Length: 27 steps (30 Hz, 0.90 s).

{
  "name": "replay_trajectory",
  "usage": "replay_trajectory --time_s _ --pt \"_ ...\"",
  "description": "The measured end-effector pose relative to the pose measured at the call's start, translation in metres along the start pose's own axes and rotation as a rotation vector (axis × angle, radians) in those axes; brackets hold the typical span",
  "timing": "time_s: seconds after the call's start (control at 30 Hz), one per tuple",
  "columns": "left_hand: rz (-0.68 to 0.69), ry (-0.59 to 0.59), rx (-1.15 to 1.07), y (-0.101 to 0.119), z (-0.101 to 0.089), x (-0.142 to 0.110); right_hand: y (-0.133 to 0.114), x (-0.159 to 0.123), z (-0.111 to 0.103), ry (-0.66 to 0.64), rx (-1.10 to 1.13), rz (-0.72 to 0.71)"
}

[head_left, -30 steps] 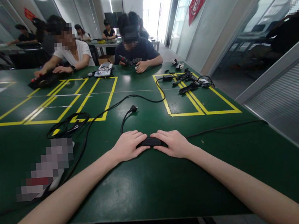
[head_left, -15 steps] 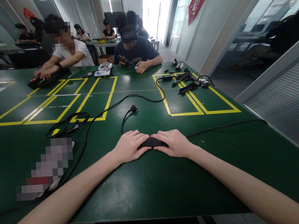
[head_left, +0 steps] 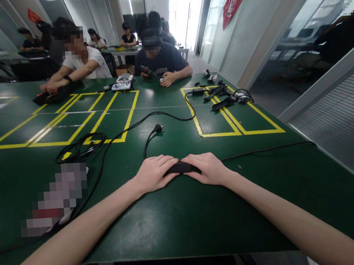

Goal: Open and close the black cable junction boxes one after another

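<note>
A small black power adapter (head_left: 180,167) lies on the green table (head_left: 177,217) in front of me. My left hand (head_left: 154,173) rests over its left end and my right hand (head_left: 208,168) over its right end, fingers curled down onto it. One black cord runs from the adapter's left end to a plug (head_left: 157,128) lying further out. A second thin cord (head_left: 266,149) leads off to the right.
A coil of black cable (head_left: 80,147) lies at left, beside a blurred-out object (head_left: 54,199). Yellow tape boxes (head_left: 73,119) mark the table. Black tools and cables (head_left: 226,96) sit at the far right. Two people sit across the table, others behind.
My hands and the adapter have hardly moved. The person at the far left has drawn their arms in a little.
</note>
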<state>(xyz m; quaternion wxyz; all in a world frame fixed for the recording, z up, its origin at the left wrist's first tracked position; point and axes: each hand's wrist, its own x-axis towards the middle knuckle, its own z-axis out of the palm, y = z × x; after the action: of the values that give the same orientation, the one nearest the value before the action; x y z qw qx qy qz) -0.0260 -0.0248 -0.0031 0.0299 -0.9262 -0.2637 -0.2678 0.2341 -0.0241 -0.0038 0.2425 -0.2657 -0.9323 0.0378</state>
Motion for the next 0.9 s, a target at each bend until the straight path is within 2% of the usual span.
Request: replay_trajectory --time_s 0.13,0.27,0.33,0.53,0.7,0.77,0.9 --pt "-0.024 -0.004 0.004 -0.004 0.0 -0.001 0.001 -0.001 0.002 0.052 -0.124 -0.082" --pt "0.01 -0.024 0.056 -0.007 0.002 -0.003 0.001 0.0 0.002 0.052 -0.076 -0.064" --pt "0.016 -0.041 0.078 -0.007 0.003 -0.003 -0.001 0.0 0.0 0.031 0.037 0.004" --pt "0.09 -0.064 0.185 -0.006 0.001 -0.003 -0.01 0.002 -0.008 -0.099 0.546 0.345" --pt "0.128 -0.059 0.266 -0.006 -0.001 -0.001 -0.013 0.002 -0.009 -0.118 0.812 0.5" --pt "0.136 -0.046 0.278 -0.007 -0.001 -0.001 -0.013 0.001 -0.006 -0.09 0.783 0.505" --pt "0.117 -0.001 0.244 -0.007 0.0 0.0 -0.013 -0.001 0.002 0.042 0.567 0.389"
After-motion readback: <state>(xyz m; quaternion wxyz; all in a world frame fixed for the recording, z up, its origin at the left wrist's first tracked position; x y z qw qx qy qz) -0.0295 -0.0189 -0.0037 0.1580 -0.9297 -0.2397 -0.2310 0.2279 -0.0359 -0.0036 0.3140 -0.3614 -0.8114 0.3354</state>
